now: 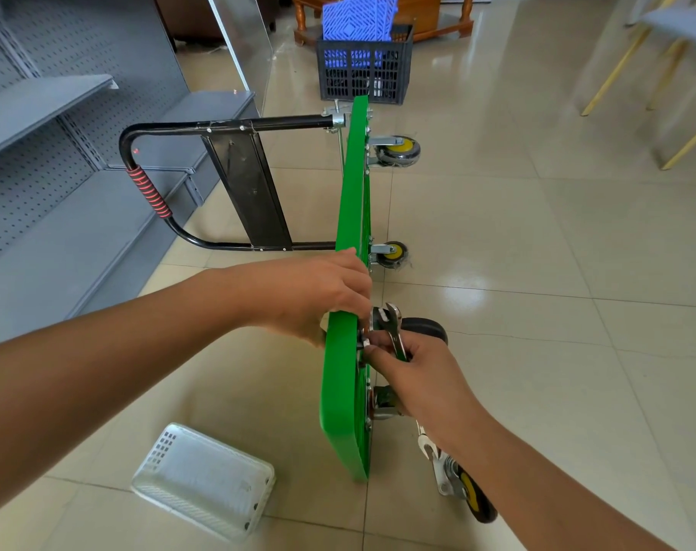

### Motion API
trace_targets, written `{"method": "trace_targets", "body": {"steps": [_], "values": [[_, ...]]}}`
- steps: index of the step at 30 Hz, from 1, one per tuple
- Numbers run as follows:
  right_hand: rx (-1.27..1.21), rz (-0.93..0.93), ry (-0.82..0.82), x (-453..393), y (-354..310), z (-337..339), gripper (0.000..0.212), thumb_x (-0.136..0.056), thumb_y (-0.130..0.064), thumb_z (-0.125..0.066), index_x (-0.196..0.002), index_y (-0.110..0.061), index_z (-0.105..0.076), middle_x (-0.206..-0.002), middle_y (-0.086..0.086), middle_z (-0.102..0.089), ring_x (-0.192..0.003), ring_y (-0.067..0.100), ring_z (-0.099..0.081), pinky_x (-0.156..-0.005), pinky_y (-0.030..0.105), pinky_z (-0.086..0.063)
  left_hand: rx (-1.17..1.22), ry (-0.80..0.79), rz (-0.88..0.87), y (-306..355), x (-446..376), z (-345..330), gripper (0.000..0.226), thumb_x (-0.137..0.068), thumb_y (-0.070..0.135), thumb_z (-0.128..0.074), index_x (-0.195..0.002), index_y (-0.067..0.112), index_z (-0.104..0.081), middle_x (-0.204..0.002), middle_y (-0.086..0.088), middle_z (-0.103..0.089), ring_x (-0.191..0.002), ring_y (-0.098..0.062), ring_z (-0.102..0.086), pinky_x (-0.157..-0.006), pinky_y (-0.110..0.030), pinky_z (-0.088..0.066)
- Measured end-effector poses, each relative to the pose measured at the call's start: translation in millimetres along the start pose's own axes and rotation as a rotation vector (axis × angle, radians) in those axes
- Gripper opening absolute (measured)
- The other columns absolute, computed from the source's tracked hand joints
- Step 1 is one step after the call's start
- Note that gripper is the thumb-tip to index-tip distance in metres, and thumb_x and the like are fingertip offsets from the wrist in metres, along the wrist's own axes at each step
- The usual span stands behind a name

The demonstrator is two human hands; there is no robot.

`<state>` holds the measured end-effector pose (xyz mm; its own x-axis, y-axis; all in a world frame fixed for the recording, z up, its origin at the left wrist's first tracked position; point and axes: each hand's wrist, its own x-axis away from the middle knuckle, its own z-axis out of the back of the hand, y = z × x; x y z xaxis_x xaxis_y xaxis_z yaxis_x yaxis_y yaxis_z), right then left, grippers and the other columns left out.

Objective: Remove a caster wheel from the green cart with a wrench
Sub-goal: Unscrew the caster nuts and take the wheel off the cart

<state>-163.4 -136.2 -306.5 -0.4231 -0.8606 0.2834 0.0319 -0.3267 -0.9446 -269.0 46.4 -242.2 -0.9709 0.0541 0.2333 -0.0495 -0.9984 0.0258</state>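
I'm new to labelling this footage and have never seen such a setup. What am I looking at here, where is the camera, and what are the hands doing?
There is no machine here: a person works bare-handed, and one wide-angle camera worn on the head looks down at the arms. A green cart stands on its edge on the tiled floor, wheels pointing right. The left hand holds the cart's edge steady. The right hand has its grip on a wrench, set at the mount of a black caster wheel. A caster that looks detached lies near the right forearm, and a white basket lies on the floor beside the cart.

right hand (418, 375) hides wrench (394, 332) handle
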Motion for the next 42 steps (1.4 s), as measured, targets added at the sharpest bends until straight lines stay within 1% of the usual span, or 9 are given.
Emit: {"method": "trace_targets", "body": {"steps": [3,8,12,18,24,27,33,39,42], "values": [[0.007,-0.011,0.023,0.6,-0.6,-1.1,0.018,-0.094,-0.025,-0.068,-0.087,-0.012,-0.077,-0.060,0.002,-0.059,-0.045,0.004,-0.043,-0.052,0.026,-0.040,-0.006,0.009,-0.006,-0.6,0.6,-0.8,0.045,-0.079,0.041,-0.083,-0.120,0.032,-0.066,-0.123,0.011,-0.057,-0.136,-0.017,-0.038,-0.126,-0.048,-0.016],[-0.147,-0.069,0.043,3.9,-2.1,-2.5,0.010,-0.093,-0.019,-0.071,-0.091,-0.018,-0.081,-0.074,0.004,-0.074,-0.040,-0.003,-0.050,-0.041,0.010,-0.036,-0.025,0.010,-0.011,-0.9,0.5,-1.6,0.045,-0.078,0.043,-0.083,-0.119,0.033,-0.066,-0.123,0.013,-0.057,-0.135,-0.016,-0.038,-0.125,-0.049,-0.021],[-0.167,-0.075,0.046,4.4,-3.4,-1.4,0.009,-0.092,-0.014,-0.072,-0.095,-0.013,-0.080,-0.054,-0.010,-0.063,-0.037,-0.003,-0.049,-0.039,0.010,-0.035,-0.024,-0.004,-0.005,-0.6,-0.2,-0.7,0.045,-0.079,0.042,-0.083,-0.120,0.033,-0.066,-0.123,0.013,-0.057,-0.136,-0.016,-0.038,-0.125,-0.049,-0.019],[-0.073,-0.074,0.052,1.9,-2.6,-1.6,0.013,-0.093,-0.026,-0.070,-0.089,-0.017,-0.080,-0.081,0.005,-0.075,-0.044,-0.003,-0.052,-0.043,0.013,-0.038,-0.028,0.010,-0.007,-0.7,0.0,-1.0,0.043,-0.079,0.041,-0.083,-0.118,0.033,-0.066,-0.123,0.012,-0.057,-0.135,-0.016,-0.039,-0.125,-0.048,-0.018],[0.007,-0.101,0.041,1.6,-3.8,-3.1,0.039,-0.097,-0.038,-0.063,-0.077,-0.005,-0.071,-0.048,-0.008,-0.053,-0.043,0.004,-0.043,-0.056,0.025,-0.040,-0.015,0.026,-0.021,-1.4,0.1,-1.7,0.043,-0.078,0.038,-0.085,-0.116,0.030,-0.067,-0.119,0.010,-0.058,-0.134,-0.018,-0.042,-0.124,-0.051,-0.020],[-0.096,-0.184,0.009,1.8,-7.4,-2.2,0.031,-0.099,-0.030,-0.061,-0.077,-0.008,-0.065,-0.043,-0.011,-0.047,-0.040,0.003,-0.044,-0.054,0.024,-0.042,-0.014,-0.001,-0.005,-1.8,-0.2,-1.7,0.045,-0.078,0.040,-0.084,-0.119,0.032,-0.066,-0.122,0.012,-0.057,-0.135,-0.017,-0.039,-0.125,-0.051,-0.020],[-0.087,-0.196,0.028,-0.4,-6.4,-6.8,0.041,-0.100,-0.038,-0.059,-0.081,-0.003,-0.071,-0.060,0.001,-0.059,-0.043,0.005,-0.048,-0.044,0.019,-0.037,-0.015,0.017,-0.011,-0.9,-0.7,-0.5,0.045,-0.078,0.038,-0.084,-0.119,0.030,-0.068,-0.123,0.010,-0.059,-0.135,-0.018,-0.041,-0.127,-0.046,-0.013],[-0.100,-0.232,0.040,-1.7,-5.2,-7.4,0.048,-0.099,-0.047,-0.056,-0.067,-0.012,-0.066,-0.055,0.002,-0.054,-0.039,0.006,-0.043,-0.042,0.019,-0.034,-0.011,0.009,-0.007,-0.7,-0.9,-0.5,0.044,-0.079,0.039,-0.084,-0.119,0.031,-0.067,-0.122,0.011,-0.058,-0.135,-0.017,-0.040,-0.126,-0.048,-0.017],[-0.121,-0.241,0.087,-1.6,-7.3,-4.4,0.046,-0.099,-0.045,-0.056,-0.069,-0.011,-0.066,-0.055,0.002,-0.051,-0.039,0.007,-0.043,-0.042,0.018,-0.035,-0.013,0.010,-0.008,-1.1,-0.4,-1.7,0.045,-0.078,0.040,-0.084,-0.119,0.031,-0.067,-0.121,0.011,-0.058,-0.134,-0.017,-0.040,-0.125,-0.050,-0.019]]}}
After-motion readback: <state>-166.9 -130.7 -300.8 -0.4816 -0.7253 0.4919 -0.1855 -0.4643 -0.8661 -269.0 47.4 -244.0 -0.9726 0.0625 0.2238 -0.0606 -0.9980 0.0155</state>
